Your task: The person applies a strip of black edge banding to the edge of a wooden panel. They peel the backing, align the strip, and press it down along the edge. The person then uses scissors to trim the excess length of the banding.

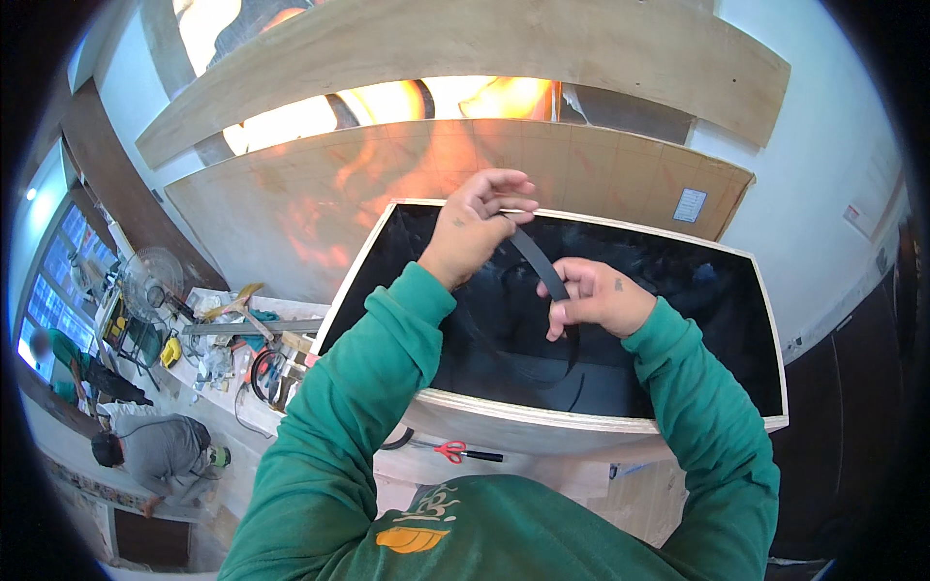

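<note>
My left hand [475, 223] pinches the upper part of a dark, flexible strip [533, 252] between thumb and fingers, above the far rim of an open plywood box [349, 281] with a glossy black inside. Lower and to the right, my right hand [591, 300] has its fingers closed round the same strip, which curves down into a loop over the box interior. Red-handled scissors [451, 449] and a black-handled tool [483, 455] lie below the box's near edge.
A plywood board [678, 48] and cardboard panel [659, 184] stand beyond the box. At left are a cluttered worktable [213, 300], a fan [150, 281], a person crouching in grey [155, 450] and another in green [63, 349]. A dark panel [843, 387] is at right.
</note>
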`<action>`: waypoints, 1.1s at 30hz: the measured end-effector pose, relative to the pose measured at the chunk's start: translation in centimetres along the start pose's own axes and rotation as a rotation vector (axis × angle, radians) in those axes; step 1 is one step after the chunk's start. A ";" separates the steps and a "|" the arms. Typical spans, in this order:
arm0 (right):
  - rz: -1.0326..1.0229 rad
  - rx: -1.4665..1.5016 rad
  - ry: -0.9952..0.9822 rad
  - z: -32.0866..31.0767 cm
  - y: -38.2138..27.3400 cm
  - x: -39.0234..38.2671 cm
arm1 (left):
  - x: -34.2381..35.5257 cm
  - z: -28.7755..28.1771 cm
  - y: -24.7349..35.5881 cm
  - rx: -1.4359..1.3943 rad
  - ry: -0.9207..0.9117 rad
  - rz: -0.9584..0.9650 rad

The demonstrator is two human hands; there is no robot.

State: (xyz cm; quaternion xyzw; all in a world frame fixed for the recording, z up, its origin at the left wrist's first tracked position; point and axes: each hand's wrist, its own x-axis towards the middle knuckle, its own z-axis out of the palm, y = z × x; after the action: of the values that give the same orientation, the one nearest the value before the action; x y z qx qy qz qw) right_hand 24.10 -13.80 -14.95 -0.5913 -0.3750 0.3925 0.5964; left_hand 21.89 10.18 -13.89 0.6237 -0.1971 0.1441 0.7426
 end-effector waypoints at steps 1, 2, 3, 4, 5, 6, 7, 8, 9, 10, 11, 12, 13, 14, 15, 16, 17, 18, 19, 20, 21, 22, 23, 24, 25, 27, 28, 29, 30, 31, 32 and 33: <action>-0.004 0.053 0.017 0.3 0.0 0.2 | -0.5 0.8 0.1 0.042 -0.058 0.007; -0.007 0.105 0.034 0.7 -0.1 0.4 | -0.9 1.4 0.1 0.084 -0.117 0.014; -0.013 0.154 0.053 0.9 -0.1 0.5 | -1.3 2.0 0.0 0.105 -0.149 0.009; -0.074 0.111 0.040 0.7 0.5 0.8 | -1.6 2.8 0.3 0.114 -0.137 0.052; -0.094 0.094 0.066 0.7 0.5 0.8 | -1.7 3.3 0.5 0.124 -0.126 0.095; -0.107 0.072 0.087 0.7 0.4 0.7 | -1.8 3.6 0.3 0.102 -0.082 0.067; -0.121 0.050 0.107 0.7 0.3 0.7 | -1.9 3.7 0.1 0.081 -0.039 0.039; -0.118 0.053 0.136 0.9 0.2 0.6 | -2.0 3.7 0.0 0.061 0.006 0.010; -0.115 0.057 0.164 1.0 0.0 0.5 | -2.0 3.6 -0.2 0.065 -0.104 -0.062; -0.112 0.061 0.190 1.2 0.0 0.5 | -1.9 3.3 -0.5 0.069 -0.213 -0.134; -0.115 0.038 0.199 1.1 0.2 0.6 | -1.8 3.0 -0.6 0.073 -0.321 -0.206; -0.118 0.015 0.213 0.8 0.5 0.6 | -1.8 2.8 -0.5 0.100 -0.362 -0.397; -0.121 -0.008 0.226 0.7 0.7 0.6 | -1.7 2.9 -0.7 0.123 -0.327 -0.316; -0.114 -0.003 0.238 0.8 0.5 0.6 | -1.7 3.1 -0.8 0.146 -0.292 -0.236; -0.106 0.000 0.248 1.2 0.0 0.6 | -1.7 3.2 -0.8 0.170 -0.254 -0.155; -0.099 0.004 0.257 1.5 -0.3 0.6 | -1.8 3.3 -0.6 0.218 -0.225 -0.102; -0.075 -0.012 0.283 1.6 -0.3 0.6 | -1.9 3.1 -0.7 0.260 -0.220 -0.093; -0.055 -0.028 0.307 1.8 -0.3 0.7 | -1.8 2.9 -0.7 0.307 -0.215 -0.082; -0.035 -0.044 0.332 1.9 -0.3 0.8 | -1.8 2.8 -0.7 0.353 -0.211 -0.071; -0.045 -0.032 0.340 2.0 -0.3 0.8 | -1.9 2.8 -0.6 0.376 -0.189 -0.077; -0.056 -0.020 0.349 2.1 -0.3 0.9 | -1.9 3.0 -0.3 0.399 -0.168 -0.084; -0.066 -0.008 0.359 2.2 -0.3 0.9 | -2.0 3.1 -0.2 0.421 -0.148 -0.092; -0.070 -0.020 0.370 2.3 -0.4 1.0 | -2.0 3.1 -0.3 0.428 -0.132 -0.068; -0.075 -0.031 0.380 2.4 -0.4 1.1 | -2.0 3.2 -0.4 0.436 -0.115 -0.045; -0.080 -0.041 0.390 2.4 -0.4 1.2 | -2.0 3.1 -0.5 0.444 -0.099 -0.022; -0.059 -0.040 0.379 2.4 -0.4 1.3 | -1.8 2.9 -0.3 0.397 -0.056 -0.060; -0.049 -0.039 0.371 2.4 -0.4 1.4 | -1.7 2.8 -0.2 0.374 -0.032 -0.079; -0.042 -0.039 0.370 2.6 -0.4 1.4 | -1.5 2.3 -0.5 0.424 -0.019 -0.051; -0.034 -0.038 0.374 2.7 -0.4 1.2 | -1.3 1.9 -0.5 0.470 -0.011 -0.024; -0.026 -0.037 0.378 2.8 -0.4 1.2 | -1.2 1.7 -0.5 0.517 -0.003 0.004; -0.018 -0.053 0.377 2.7 -0.3 1.1 | -1.4 1.9 -0.5 0.492 0.003 -0.035; -0.010 -0.068 0.375 2.4 -0.3 1.1 | -1.5 2.0 -0.7 0.470 -0.017 -0.028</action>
State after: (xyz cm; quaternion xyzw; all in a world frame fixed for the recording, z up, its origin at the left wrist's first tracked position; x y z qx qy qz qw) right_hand 22.34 -11.80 -14.65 -0.6720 -0.2735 0.2597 0.6373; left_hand 20.69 8.15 -14.87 0.7834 -0.1555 0.1704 0.5771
